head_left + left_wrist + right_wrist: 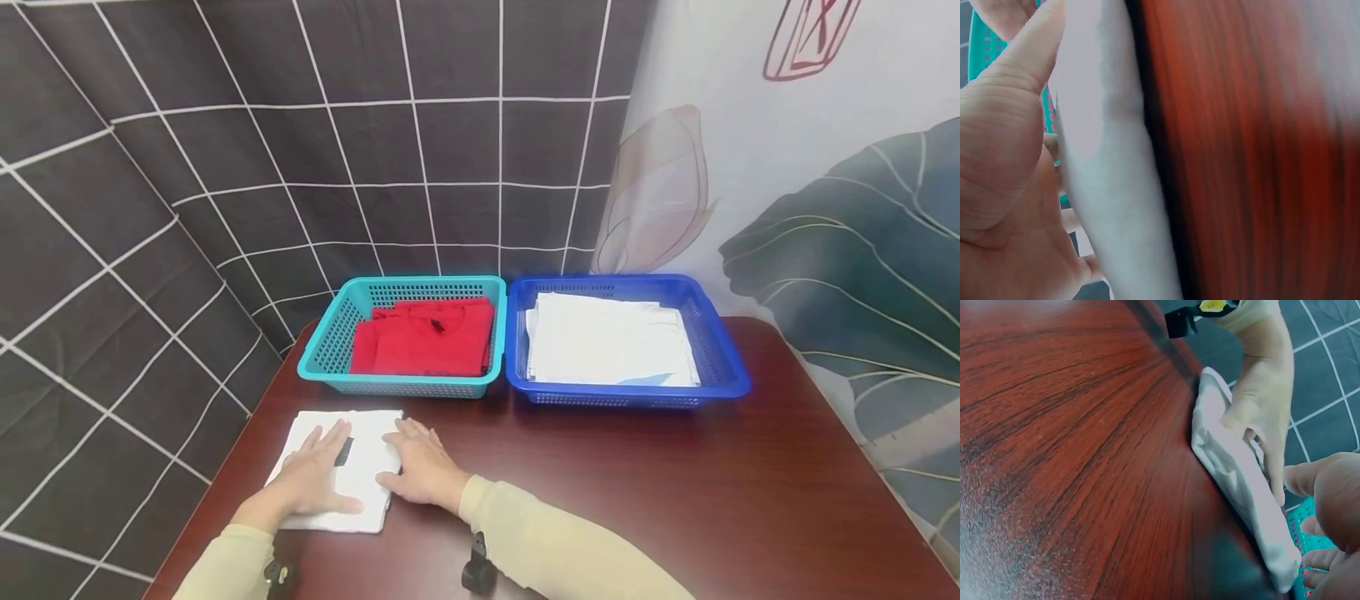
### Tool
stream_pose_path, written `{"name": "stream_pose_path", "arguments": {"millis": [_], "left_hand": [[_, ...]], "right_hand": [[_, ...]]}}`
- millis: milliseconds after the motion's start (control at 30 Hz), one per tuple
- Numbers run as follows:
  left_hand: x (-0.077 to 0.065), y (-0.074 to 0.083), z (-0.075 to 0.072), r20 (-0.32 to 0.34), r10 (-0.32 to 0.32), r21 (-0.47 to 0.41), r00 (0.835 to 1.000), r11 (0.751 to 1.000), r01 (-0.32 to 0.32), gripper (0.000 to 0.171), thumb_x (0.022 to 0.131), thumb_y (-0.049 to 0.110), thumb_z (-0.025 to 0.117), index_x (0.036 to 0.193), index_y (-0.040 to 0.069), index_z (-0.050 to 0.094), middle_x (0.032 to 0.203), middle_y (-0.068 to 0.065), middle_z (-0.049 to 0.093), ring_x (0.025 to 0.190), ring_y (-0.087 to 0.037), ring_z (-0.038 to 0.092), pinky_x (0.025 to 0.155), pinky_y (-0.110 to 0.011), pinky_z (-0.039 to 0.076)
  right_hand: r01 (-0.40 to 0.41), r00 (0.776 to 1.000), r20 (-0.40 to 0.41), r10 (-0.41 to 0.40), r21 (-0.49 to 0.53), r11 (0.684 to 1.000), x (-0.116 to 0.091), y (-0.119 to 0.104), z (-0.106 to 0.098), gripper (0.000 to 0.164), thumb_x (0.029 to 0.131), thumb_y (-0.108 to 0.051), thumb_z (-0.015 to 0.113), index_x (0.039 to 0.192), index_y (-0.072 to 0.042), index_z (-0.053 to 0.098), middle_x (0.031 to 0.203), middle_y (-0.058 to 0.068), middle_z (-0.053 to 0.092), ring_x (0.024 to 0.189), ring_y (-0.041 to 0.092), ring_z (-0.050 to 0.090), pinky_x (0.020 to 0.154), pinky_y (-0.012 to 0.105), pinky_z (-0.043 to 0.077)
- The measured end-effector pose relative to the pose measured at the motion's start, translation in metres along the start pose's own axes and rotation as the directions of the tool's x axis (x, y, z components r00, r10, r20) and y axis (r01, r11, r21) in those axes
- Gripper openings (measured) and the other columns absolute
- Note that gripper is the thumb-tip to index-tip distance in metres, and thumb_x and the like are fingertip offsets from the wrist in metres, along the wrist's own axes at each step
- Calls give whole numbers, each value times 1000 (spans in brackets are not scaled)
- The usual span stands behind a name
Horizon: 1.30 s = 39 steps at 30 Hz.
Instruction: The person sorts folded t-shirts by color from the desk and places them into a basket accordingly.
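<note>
A folded white garment (367, 487) with a small dark patch lies flat on the table at the left. My left hand (311, 475) rests on top of it, fingers spread and thumb out toward its near part. On the garment's right edge lies my right hand (423, 462), fingertips on the cloth and thumb apart from the fingers. In the right wrist view the garment's soft folded side (1235, 475) shows, with the left hand (1263, 412) lying over it. The left wrist view has the thick near edge (1110, 137) of the cloth beside the left thumb.
A turquoise basket (405, 386) holding folded red garments (431, 342) stands at the back of the brown table (600, 492). Right beside it is a blue basket (720, 358) with folded white cloth (607, 342). A dark checked curtain (300, 150) hangs behind and along the left.
</note>
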State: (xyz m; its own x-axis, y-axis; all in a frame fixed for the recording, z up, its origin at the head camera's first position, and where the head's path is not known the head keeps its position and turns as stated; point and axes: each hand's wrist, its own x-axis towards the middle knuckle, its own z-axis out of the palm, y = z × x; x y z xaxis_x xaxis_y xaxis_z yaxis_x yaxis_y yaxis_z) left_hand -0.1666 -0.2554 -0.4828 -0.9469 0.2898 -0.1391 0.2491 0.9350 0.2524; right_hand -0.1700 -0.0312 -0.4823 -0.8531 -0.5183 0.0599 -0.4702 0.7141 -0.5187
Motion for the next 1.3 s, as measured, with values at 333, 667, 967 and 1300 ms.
{"name": "stream_pose_path", "arguments": {"millis": [333, 667, 967, 1300], "left_hand": [[6, 17, 6, 45, -37, 50, 998, 998, 35, 133, 53, 80, 71, 152, 4, 23, 156, -19, 22, 138, -52, 15, 94, -77, 24], [6, 47, 8, 55, -70, 56, 996, 996, 67, 130, 56, 79, 71, 152, 4, 24, 157, -18, 20, 139, -52, 14, 96, -76, 23], [17, 99, 23, 63, -70, 78, 996, 995, 65, 128, 58, 80, 69, 151, 3, 25, 158, -16, 19, 138, -52, 16, 94, -75, 29], [37, 167, 36, 84, -41, 210, 996, 978, 22, 130, 59, 88, 59, 152, 4, 24, 158, -14, 18, 136, -53, 22, 88, -72, 38]], "right_hand": [[-3, 990, 133, 38, -260, 966, 0, -2, 11, 75, 86, -57, 61, 147, -19, 39, 157, 8, 25, 145, 27, 19, 110, 57, 24], [15, 983, 178, 38, -287, 958, -15, 17, -1, 78, 87, -61, 58, 149, -20, 37, 158, 7, 23, 145, 25, 17, 111, 61, 17], [58, 981, 193, -6, -267, 962, -44, 58, -29, 78, 86, -59, 60, 149, -19, 37, 158, 8, 22, 145, 25, 17, 111, 62, 15], [85, 988, 147, -56, -200, 976, -85, 107, -63, 77, 85, -53, 65, 146, -12, 43, 156, 14, 26, 143, 32, 23, 105, 69, 17]]}}
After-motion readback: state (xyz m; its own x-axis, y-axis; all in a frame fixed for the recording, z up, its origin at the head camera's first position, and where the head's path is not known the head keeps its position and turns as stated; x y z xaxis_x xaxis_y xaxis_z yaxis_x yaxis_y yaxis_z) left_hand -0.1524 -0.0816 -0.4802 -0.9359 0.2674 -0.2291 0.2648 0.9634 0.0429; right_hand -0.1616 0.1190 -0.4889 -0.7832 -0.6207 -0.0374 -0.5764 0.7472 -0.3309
